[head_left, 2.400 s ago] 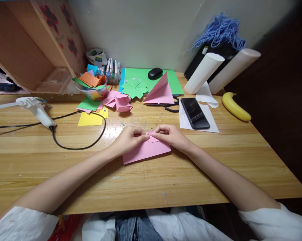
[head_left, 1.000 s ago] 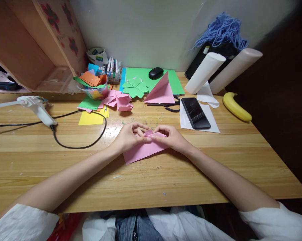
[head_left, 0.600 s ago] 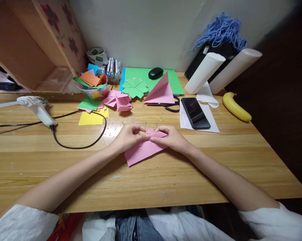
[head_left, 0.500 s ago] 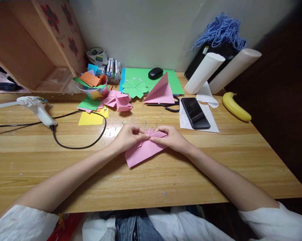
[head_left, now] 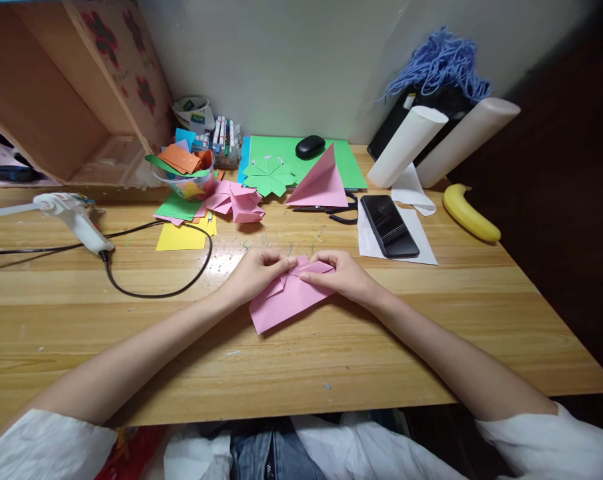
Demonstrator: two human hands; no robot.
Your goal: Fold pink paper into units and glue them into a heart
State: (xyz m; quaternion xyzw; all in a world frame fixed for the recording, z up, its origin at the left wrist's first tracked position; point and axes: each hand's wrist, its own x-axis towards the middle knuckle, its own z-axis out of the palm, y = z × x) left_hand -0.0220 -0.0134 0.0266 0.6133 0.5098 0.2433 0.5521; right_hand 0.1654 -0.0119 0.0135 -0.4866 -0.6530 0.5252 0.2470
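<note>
A partly folded pink paper (head_left: 291,302) is held between both hands, just over the wooden table. My left hand (head_left: 259,273) pinches its upper left edge, thumb on top and fingers behind. On the other side, my right hand (head_left: 344,275) grips the upper right part, with the thumb on a folded flap and the index finger curled at the top edge. Small folds show between the two thumbs. The fingers behind the paper are hidden.
Behind the hands lie folded pink paper pieces (head_left: 239,201), a pink paper cone (head_left: 324,180), black scissors (head_left: 344,212) and a phone (head_left: 389,225). A glue gun (head_left: 76,223) with its cable rests at left, a banana (head_left: 469,213) at right. A tub of paper scraps (head_left: 184,177) stands behind.
My left thumb has drawn back slightly to the left and up, away from the right thumb, so more of the folds in the middle show. My right hand has hardly moved.
</note>
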